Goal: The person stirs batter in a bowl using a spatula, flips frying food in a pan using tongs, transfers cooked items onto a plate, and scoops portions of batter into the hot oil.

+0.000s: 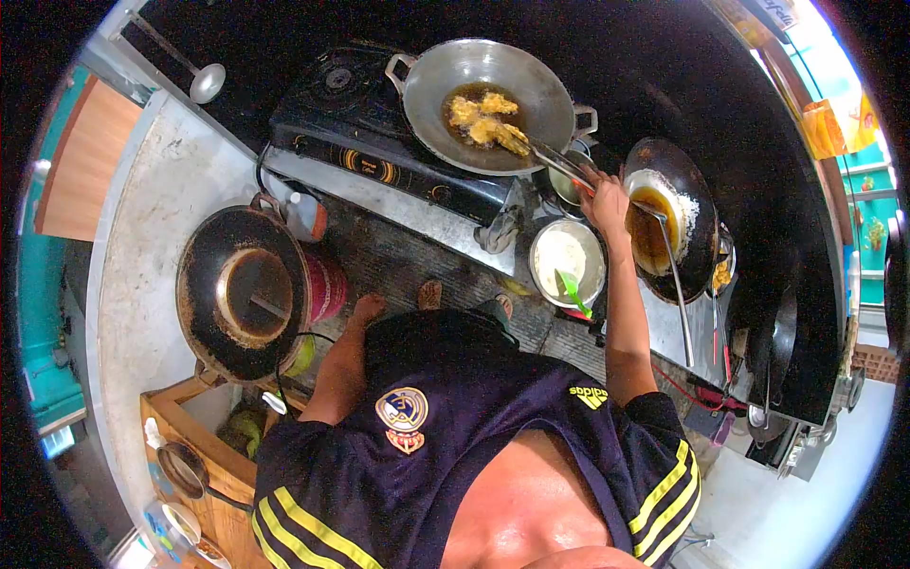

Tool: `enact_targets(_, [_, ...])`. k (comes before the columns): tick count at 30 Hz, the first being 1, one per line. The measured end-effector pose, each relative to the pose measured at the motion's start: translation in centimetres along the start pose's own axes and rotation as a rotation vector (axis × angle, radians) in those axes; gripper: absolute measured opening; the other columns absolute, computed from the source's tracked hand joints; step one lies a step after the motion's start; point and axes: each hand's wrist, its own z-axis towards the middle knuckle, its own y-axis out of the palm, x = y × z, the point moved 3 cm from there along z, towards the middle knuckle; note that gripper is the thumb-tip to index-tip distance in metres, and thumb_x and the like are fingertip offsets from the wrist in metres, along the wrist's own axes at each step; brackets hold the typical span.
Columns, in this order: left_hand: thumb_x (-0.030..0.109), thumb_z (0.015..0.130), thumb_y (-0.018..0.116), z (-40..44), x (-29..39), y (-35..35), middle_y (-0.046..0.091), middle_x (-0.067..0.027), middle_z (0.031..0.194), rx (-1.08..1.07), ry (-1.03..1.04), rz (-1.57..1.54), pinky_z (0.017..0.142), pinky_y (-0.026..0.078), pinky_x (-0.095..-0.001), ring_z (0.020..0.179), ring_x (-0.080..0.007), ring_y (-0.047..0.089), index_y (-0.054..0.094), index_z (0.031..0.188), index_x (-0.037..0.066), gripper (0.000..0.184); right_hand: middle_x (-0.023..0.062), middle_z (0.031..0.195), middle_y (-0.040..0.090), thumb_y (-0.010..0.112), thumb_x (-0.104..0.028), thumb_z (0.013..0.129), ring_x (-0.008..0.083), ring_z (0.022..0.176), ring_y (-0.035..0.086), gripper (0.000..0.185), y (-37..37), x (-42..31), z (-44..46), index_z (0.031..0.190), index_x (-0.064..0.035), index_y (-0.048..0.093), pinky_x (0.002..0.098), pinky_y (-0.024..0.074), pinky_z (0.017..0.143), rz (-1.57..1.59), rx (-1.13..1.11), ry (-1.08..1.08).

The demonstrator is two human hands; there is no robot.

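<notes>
A pair of metal tongs (559,167) is in my right hand (605,201), with the fingers wrapped round the handles. The far ends of the tongs touch golden fried pieces (485,118) lying in oil in a large silver wok (428,90). That wok sits on a black gas stove (398,175). My left hand (368,306) hangs low in front of my body, near a red container (327,286); its fingers are too small to make out. Below my right hand is a bowl of pale batter (561,254) with a green utensil (572,290) in it.
A dark wok with oil (697,180) and a long-handled ladle (675,270) stands at the right. Another dark wok (199,303) is at the left, above a wooden cabinet (166,417). A ladle (207,83) hangs at the upper left.
</notes>
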Motion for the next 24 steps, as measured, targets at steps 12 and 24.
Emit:
enact_targets(12, [0.04,0.083,0.051,-0.4,0.8,-1.4,0.065,-0.0199,0.099,-0.101,-0.108,-0.091,0.086,0.046,-0.0464,0.096,-0.0403,0.06,0.068,0.097,0.01,0.037,0.0121,0.105,0.064,0.066,-0.018,0.076,0.0327,0.091,0.061,0.044,-1.0,-0.7,-0.1,0.119,-0.0159,0.06,0.0406,0.0482,0.083,0.024,-0.005,0.018])
enact_targets(24, [0.036,0.079,0.053,-1.5,1.4,-2.3,0.066,-0.0192,0.094,-0.012,-0.072,-0.209,0.083,0.047,-0.0467,0.091,-0.0405,0.062,0.07,0.09,0.01,0.033,0.0112,0.102,0.065,0.064,-0.019,0.076,0.0315,0.088,0.06,0.042,-0.6,-0.4,-0.1,0.118,-0.0155,0.061,0.0413,0.0482,0.081,-0.017,0.032,-0.013])
